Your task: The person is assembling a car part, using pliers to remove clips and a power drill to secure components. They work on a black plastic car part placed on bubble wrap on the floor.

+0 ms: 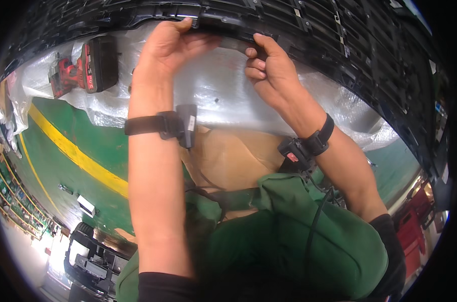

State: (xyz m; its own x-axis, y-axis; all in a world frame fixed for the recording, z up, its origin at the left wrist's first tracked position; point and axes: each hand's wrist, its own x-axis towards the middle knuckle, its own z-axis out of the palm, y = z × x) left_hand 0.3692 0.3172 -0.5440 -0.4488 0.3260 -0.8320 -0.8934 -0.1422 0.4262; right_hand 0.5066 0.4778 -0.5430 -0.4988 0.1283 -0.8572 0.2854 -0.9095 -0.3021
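A large black ribbed plastic panel (319, 30) curves across the top of the head view. At its near edge, my left hand (170, 48) rests its thumb on the rim, with the fingers stretched out below and blurred. Farther right along the same edge, my right hand (274, 68) is closed, its thumb and curled forefinger pinching the rim; the other fingers are bent. What lies just under the rim between the hands is dark and hard to make out. Each wrist wears a black strap with a small box, the left box (188, 126) and the right box (295, 153).
A red and black cordless power tool (82, 70) lies left of my left hand on clear plastic wrapping (223, 95). Brown cardboard (228, 156) is below it. The green floor (95, 131) carries a yellow stripe (72, 151). A wheeled frame (95, 261) stands at lower left.
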